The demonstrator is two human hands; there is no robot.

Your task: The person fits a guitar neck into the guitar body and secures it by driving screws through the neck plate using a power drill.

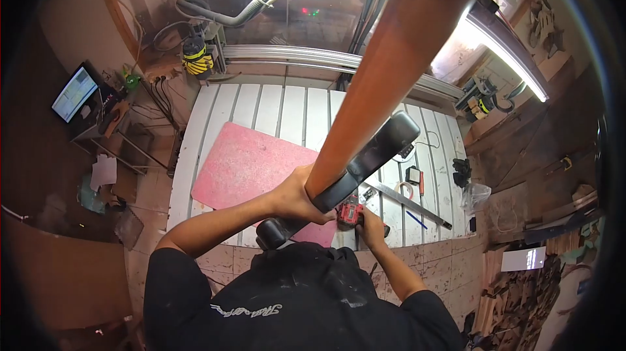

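Note:
A long brown, wood-like bar (385,77) rises toward the camera, large and close. Its lower end meets a thick black bar with rounded ends (394,136), which crosses it at a slant. My left hand (293,196) closes around the lower end of the brown bar; some fingers are hidden behind it. Just to the right, my right hand (372,228) grips a red and black cordless drill (351,214). The drill's tip is hidden beneath the black bar. Under these lies a pink-red sheet (254,162) on a white slatted table (225,103).
Right on the table are a metal ruler (411,203), a red-handled screwdriver (422,183), a blue pen (417,220), a tape roll (405,190) and dark gloves (462,172). A metal gantry rail (287,55) spans the back. A monitor (75,94) stands left; wood pieces (505,292) are stacked at right.

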